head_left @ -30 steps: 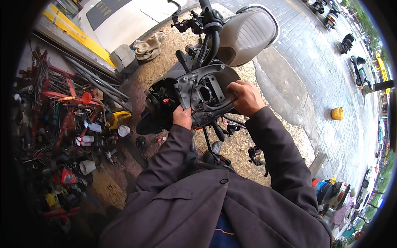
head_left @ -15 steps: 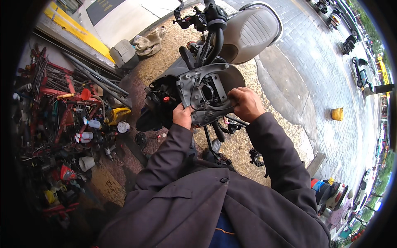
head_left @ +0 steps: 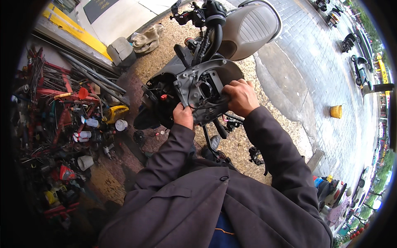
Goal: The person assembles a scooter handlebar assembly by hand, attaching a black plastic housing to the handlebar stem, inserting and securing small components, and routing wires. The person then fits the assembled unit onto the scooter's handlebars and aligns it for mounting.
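A grey plastic scooter panel (head_left: 180, 85) lies tilted in front of me, with a cut-out and dark fittings in its middle. My left hand (head_left: 184, 115) is closed on its near left edge, thumb on top. Over the panel's near side a thin black cable (head_left: 198, 108) runs from beside my left thumb towards my right hand (head_left: 242, 98). That hand is closed at the panel's right side, knuckles up, and the cable leads in under its fingers. Its fingertips are hidden. Beyond the panel stand the scooter's black handlebar (head_left: 216, 39) and its grey seat (head_left: 253, 31).
On the left, a red rack (head_left: 62, 89) stands among piled tools, bottles and a red funnel (head_left: 83, 93). A grey box (head_left: 120, 51) and a cloth (head_left: 147, 39) lie by the doorway. A yellow bucket (head_left: 336, 111) stands on the paving, with parked scooters farther off.
My right hand has moved a little left and inward over the panel, its back turned up more. My left hand keeps its grip. The whole view has shifted slightly.
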Demonstrator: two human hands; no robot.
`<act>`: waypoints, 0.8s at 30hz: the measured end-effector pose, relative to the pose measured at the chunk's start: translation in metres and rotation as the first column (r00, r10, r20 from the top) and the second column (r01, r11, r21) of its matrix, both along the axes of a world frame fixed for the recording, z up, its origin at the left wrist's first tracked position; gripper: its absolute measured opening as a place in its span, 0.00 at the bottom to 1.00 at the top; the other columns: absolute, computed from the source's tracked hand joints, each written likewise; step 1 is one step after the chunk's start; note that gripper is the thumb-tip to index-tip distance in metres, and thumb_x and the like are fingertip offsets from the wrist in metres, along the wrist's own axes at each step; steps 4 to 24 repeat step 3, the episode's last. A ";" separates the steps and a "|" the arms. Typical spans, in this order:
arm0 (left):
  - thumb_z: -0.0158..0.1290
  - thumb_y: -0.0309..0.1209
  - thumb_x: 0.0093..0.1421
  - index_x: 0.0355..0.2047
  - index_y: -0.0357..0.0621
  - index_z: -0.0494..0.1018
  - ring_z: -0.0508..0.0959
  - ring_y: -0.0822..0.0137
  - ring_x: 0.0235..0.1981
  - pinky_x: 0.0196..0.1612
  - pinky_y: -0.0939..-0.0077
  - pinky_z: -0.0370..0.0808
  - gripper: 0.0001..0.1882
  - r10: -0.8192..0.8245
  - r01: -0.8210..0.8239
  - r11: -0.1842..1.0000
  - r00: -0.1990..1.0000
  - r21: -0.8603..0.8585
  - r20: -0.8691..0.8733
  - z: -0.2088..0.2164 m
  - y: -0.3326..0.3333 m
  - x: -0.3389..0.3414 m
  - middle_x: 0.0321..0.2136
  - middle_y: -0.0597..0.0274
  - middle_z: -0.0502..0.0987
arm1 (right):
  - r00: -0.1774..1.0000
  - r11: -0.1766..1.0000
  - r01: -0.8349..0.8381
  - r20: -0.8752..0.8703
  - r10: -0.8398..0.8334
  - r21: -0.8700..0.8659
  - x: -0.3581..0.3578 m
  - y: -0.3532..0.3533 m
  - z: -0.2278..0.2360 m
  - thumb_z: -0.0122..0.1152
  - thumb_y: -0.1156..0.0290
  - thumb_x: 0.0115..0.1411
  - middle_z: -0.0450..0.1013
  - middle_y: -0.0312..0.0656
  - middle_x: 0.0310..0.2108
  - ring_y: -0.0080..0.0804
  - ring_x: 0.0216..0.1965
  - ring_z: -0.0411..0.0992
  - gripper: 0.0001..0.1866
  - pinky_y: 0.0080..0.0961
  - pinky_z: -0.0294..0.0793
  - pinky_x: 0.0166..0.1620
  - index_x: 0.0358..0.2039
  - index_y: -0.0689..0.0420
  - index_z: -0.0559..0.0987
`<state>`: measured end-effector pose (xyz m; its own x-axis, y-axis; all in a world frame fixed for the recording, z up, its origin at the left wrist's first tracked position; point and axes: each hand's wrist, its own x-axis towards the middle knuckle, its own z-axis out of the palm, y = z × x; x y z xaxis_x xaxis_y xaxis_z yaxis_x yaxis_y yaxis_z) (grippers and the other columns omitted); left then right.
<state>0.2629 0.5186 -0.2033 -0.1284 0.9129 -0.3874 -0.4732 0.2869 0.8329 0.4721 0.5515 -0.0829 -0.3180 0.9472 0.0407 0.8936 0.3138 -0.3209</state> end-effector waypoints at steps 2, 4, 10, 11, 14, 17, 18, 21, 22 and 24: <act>0.47 0.23 0.58 0.32 0.36 0.73 0.74 0.72 0.27 0.33 0.77 0.71 0.06 0.003 -0.003 1.000 1.000 -0.006 0.012 0.001 0.000 0.000 0.28 0.63 0.76 | 1.000 1.000 0.002 0.013 -0.002 -0.028 -0.001 0.002 0.000 0.59 0.72 0.45 0.74 0.36 0.29 0.39 0.41 0.69 0.08 0.39 0.62 0.46 0.28 0.50 0.81; 0.49 0.23 0.56 0.30 0.36 0.74 0.71 0.75 0.27 0.34 0.80 0.67 0.05 0.029 -0.027 0.999 0.999 -0.042 0.045 0.002 -0.001 0.002 0.26 0.65 0.75 | 1.000 0.999 0.002 0.013 -0.001 -0.045 -0.001 0.002 0.000 0.59 0.71 0.44 0.74 0.36 0.30 0.39 0.41 0.69 0.09 0.39 0.62 0.46 0.29 0.50 0.81; 0.49 0.23 0.56 0.30 0.36 0.74 0.71 0.75 0.27 0.34 0.80 0.67 0.05 0.029 -0.027 0.999 0.999 -0.042 0.045 0.002 -0.001 0.002 0.26 0.65 0.75 | 1.000 0.999 0.002 0.013 -0.001 -0.045 -0.001 0.002 0.000 0.59 0.71 0.44 0.74 0.36 0.30 0.39 0.41 0.69 0.09 0.39 0.62 0.46 0.29 0.50 0.81; 0.49 0.23 0.56 0.30 0.36 0.74 0.71 0.75 0.27 0.34 0.80 0.67 0.05 0.029 -0.027 0.999 0.999 -0.042 0.045 0.002 -0.001 0.002 0.26 0.65 0.75 | 1.000 0.999 0.002 0.013 -0.001 -0.045 -0.001 0.002 0.000 0.59 0.71 0.44 0.74 0.36 0.30 0.39 0.41 0.69 0.09 0.39 0.62 0.46 0.29 0.50 0.81; 0.49 0.23 0.56 0.30 0.36 0.74 0.71 0.75 0.27 0.34 0.80 0.67 0.05 0.029 -0.027 0.999 0.999 -0.042 0.045 0.002 -0.001 0.002 0.26 0.65 0.75 | 1.000 0.999 0.002 0.013 -0.001 -0.045 -0.001 0.002 0.000 0.59 0.71 0.44 0.74 0.36 0.30 0.39 0.41 0.69 0.09 0.39 0.62 0.46 0.29 0.50 0.81; 0.49 0.23 0.56 0.30 0.36 0.74 0.71 0.75 0.27 0.34 0.80 0.67 0.05 0.029 -0.027 0.999 0.999 -0.042 0.045 0.002 -0.001 0.002 0.26 0.65 0.75 | 1.000 0.999 0.002 0.013 -0.001 -0.045 -0.001 0.002 0.000 0.59 0.71 0.44 0.74 0.36 0.30 0.39 0.41 0.69 0.09 0.39 0.62 0.46 0.29 0.50 0.81; 0.49 0.23 0.56 0.30 0.36 0.74 0.71 0.75 0.27 0.34 0.80 0.67 0.05 0.029 -0.027 0.999 0.999 -0.042 0.045 0.002 -0.001 0.002 0.26 0.65 0.75 | 1.000 0.999 0.002 0.013 -0.001 -0.045 -0.001 0.002 0.000 0.59 0.71 0.44 0.74 0.36 0.30 0.39 0.41 0.69 0.09 0.39 0.62 0.46 0.29 0.50 0.81; 0.49 0.23 0.56 0.30 0.36 0.74 0.71 0.75 0.27 0.34 0.80 0.67 0.05 0.029 -0.027 0.999 0.999 -0.042 0.045 0.002 -0.001 0.002 0.26 0.65 0.75 | 1.000 0.999 0.002 0.013 -0.001 -0.045 -0.001 0.002 0.000 0.59 0.71 0.44 0.74 0.36 0.30 0.39 0.41 0.69 0.09 0.39 0.62 0.46 0.29 0.50 0.81; 0.49 0.23 0.56 0.30 0.36 0.74 0.71 0.75 0.27 0.34 0.80 0.67 0.05 0.029 -0.027 0.999 0.999 -0.042 0.045 0.002 -0.001 0.002 0.26 0.65 0.75 | 1.000 0.999 0.002 0.013 -0.001 -0.045 -0.001 0.002 0.000 0.59 0.71 0.44 0.74 0.36 0.30 0.39 0.41 0.69 0.09 0.39 0.62 0.46 0.29 0.50 0.81; 0.49 0.23 0.56 0.30 0.36 0.74 0.71 0.75 0.27 0.34 0.80 0.67 0.05 0.029 -0.027 0.999 0.999 -0.042 0.045 0.002 -0.001 0.002 0.26 0.65 0.75 | 1.000 0.999 0.002 0.013 -0.001 -0.045 -0.001 0.002 0.000 0.59 0.71 0.44 0.74 0.36 0.30 0.39 0.41 0.69 0.09 0.39 0.62 0.46 0.29 0.50 0.81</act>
